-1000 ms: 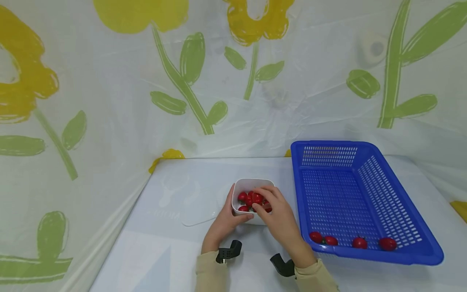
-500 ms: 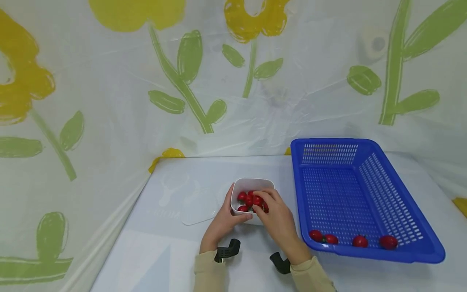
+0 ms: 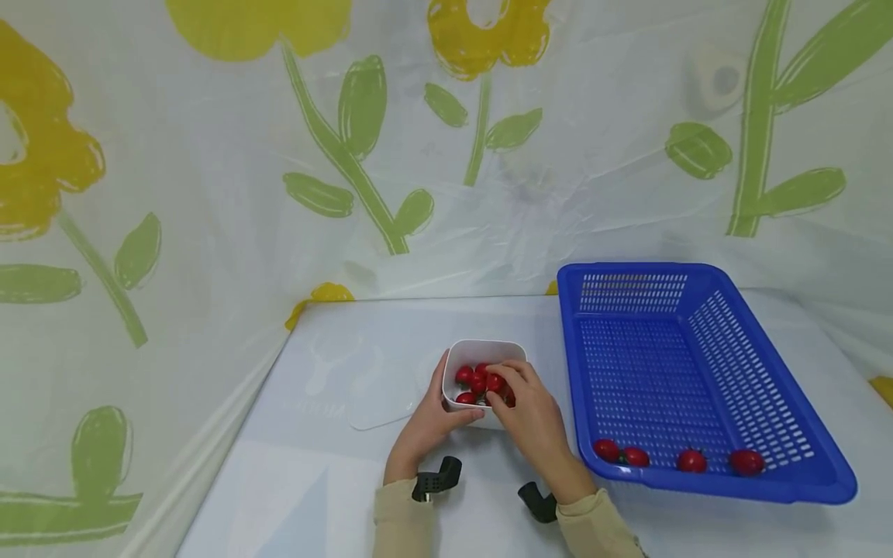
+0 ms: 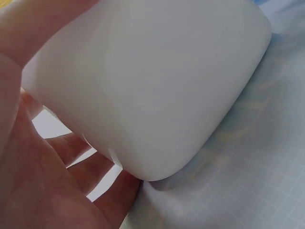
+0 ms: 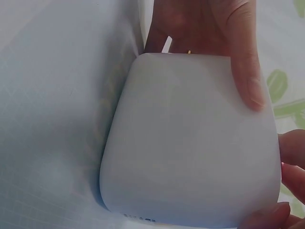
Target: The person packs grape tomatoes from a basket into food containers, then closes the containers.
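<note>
Two hands (image 3: 424, 430), one container (image 3: 484, 350), one basket (image 3: 631, 372), four tomatoes (image 3: 748, 462) inside (container: at least five).

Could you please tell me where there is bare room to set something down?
The blue basket is bare from its far wall to just short of the red tomatoes along its near wall. The table is free left of the left sleeve. Crowded: the white container, gripped by the left hand, where the right hand pinches a tomato.

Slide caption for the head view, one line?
Left hand holds a white tub, right hand at the tomatoes inside; blue basket alongside.
</note>
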A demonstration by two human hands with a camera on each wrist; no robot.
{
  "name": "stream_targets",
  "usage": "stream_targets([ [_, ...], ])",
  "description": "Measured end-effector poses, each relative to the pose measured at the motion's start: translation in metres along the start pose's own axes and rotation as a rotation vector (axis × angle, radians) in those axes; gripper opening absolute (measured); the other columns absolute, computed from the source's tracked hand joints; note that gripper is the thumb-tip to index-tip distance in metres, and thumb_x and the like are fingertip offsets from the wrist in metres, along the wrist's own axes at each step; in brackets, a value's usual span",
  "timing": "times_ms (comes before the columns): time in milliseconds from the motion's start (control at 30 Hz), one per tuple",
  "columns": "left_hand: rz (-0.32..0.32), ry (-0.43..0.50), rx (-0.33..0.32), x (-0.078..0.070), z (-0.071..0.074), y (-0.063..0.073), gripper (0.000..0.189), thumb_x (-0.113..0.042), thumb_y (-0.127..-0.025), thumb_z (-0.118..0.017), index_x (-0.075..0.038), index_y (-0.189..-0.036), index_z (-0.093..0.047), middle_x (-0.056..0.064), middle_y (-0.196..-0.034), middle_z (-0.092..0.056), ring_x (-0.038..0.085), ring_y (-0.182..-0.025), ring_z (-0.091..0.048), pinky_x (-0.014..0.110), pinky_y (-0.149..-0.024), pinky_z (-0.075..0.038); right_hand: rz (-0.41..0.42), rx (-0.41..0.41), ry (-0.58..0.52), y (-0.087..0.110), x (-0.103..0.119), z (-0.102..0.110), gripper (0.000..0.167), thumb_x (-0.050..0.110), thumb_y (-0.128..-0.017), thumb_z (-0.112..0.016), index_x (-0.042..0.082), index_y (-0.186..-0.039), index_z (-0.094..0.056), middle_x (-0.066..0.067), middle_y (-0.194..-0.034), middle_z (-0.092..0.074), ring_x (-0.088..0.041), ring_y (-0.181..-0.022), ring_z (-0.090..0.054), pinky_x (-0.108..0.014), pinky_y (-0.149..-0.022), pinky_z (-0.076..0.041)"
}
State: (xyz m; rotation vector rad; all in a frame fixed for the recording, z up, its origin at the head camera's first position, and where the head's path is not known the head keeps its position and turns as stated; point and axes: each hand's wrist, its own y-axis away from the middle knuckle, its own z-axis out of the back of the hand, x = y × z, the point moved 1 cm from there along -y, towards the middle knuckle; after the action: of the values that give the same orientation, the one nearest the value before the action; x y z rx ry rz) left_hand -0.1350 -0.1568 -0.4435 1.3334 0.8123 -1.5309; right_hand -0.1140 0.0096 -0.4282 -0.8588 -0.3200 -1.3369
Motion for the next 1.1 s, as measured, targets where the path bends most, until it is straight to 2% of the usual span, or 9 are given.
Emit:
stream_targets([
  [233,0.010,-0.034,-0.014,-0.0030,0.0013,-0.0022,0.097,-0.027,-0.075,-0.072,-0.029,-0.144,-0.004,0.002,-0.143,-0.022,0.025,-0.127,-0.026,0.042,-0.094,-0.036,-0.015,0.014,-0.001,-0.0031,0.0010,0.0010,0.037,0.010,-0.076,-0.069,0.018,-0.111,-0.062,-0.001,-0.114,-0.049,-0.016,-0.086,-0.056,-0.030,-0.070,-0.051],
  [500,-0.016,-0.001,-0.008,-0.0033,0.0028,-0.0039,0.097,-0.024,-0.075,-0.072,-0.028,-0.144,-0.004,0.004,-0.143,-0.021,0.027,-0.126,-0.027,0.040,-0.093,-0.037,0.004,0.005,0.003,-0.0055,0.0021,0.0011,0.038,0.008,-0.075,-0.068,0.016,-0.111,-0.061,-0.001,-0.115,-0.049,-0.016,-0.085,-0.056,-0.030,-0.070,-0.051],
  [733,-0.031,0.030,-0.014,-0.0029,0.0025,-0.0037,0.097,-0.020,-0.075,-0.072,-0.028,-0.144,-0.005,0.005,-0.143,-0.022,0.028,-0.126,-0.027,0.039,-0.093,-0.038,0.002,0.019,-0.004,-0.0048,0.0040,0.0017,0.040,0.008,-0.075,-0.068,0.015,-0.113,-0.060,-0.001,-0.118,-0.047,-0.008,-0.071,-0.049,-0.018,-0.052,-0.043],
  [800,-0.024,0.033,-0.007,-0.0026,0.0021,-0.0025,0.097,-0.021,-0.075,-0.072,-0.027,-0.144,-0.004,0.005,-0.143,-0.021,0.028,-0.126,-0.027,0.039,-0.093,-0.038,0.000,0.019,-0.010,-0.0032,0.0034,0.0014,0.039,0.008,-0.075,-0.068,0.015,-0.113,-0.061,0.000,-0.118,-0.047,-0.008,-0.071,-0.048,-0.017,-0.051,-0.042],
  [1100,0.007,0.014,0.001,-0.0011,0.0009,0.0006,0.098,-0.025,-0.075,-0.072,-0.028,-0.144,-0.003,0.003,-0.144,-0.019,0.026,-0.127,-0.025,0.041,-0.095,-0.035,0.046,-0.050,-0.034,0.0006,0.0017,0.0011,0.030,0.008,-0.078,-0.065,0.015,-0.108,-0.063,0.003,-0.113,-0.048,-0.003,-0.069,-0.046,-0.017,-0.050,-0.042],
])
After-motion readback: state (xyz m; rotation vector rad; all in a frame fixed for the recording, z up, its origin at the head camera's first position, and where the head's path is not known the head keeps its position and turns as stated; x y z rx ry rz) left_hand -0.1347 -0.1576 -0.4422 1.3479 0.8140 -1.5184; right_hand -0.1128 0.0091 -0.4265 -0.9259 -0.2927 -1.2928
